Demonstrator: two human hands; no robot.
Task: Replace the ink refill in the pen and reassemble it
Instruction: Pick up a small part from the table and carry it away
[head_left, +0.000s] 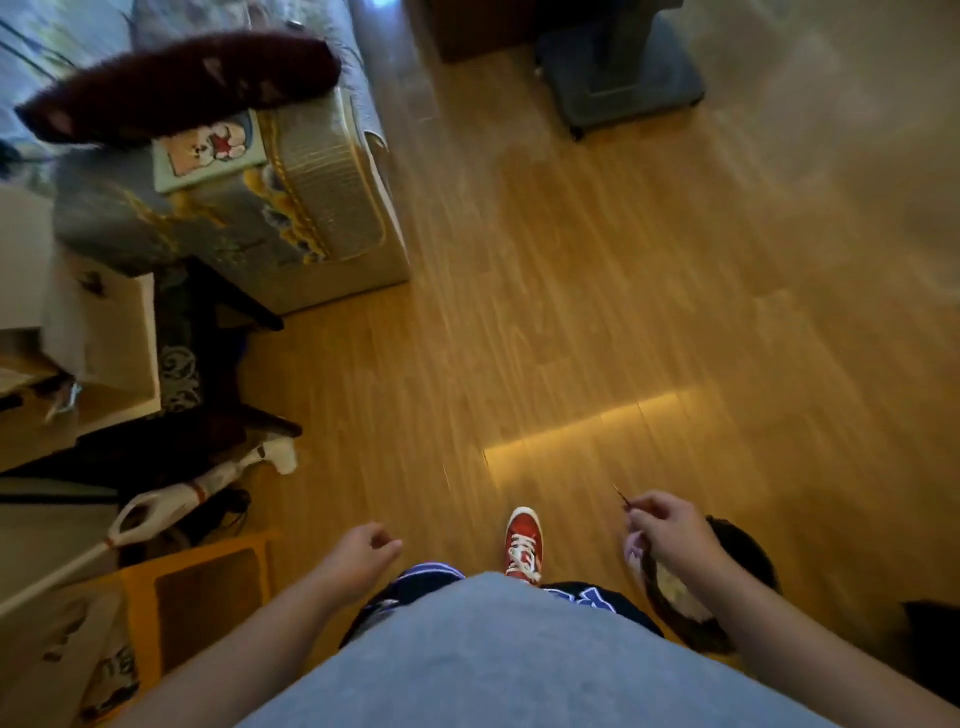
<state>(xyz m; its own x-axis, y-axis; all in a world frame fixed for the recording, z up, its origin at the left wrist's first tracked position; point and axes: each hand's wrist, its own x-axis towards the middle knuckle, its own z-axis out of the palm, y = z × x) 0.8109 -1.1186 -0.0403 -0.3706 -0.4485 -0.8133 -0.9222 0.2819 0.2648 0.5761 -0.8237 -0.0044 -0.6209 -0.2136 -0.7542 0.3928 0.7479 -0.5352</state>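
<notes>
I stand over a wooden floor, and the picture is blurred by motion. My right hand (667, 532) is at the lower right, pinched shut on a thin dark stick with a fine tip (621, 496) that points up and left; it looks like an ink refill. My left hand (363, 553) hangs at the lower middle, its fingers curled shut with nothing visible in them. No pen body shows anywhere in view.
A sofa (311, 208) with a dark furry cushion (176, 83) is at the upper left. White shelves (104, 338) and a yellow stool (208, 582) line the left side. A dark wheeled base (618, 78) stands at the top. My red shoe (524, 545) is on the floor.
</notes>
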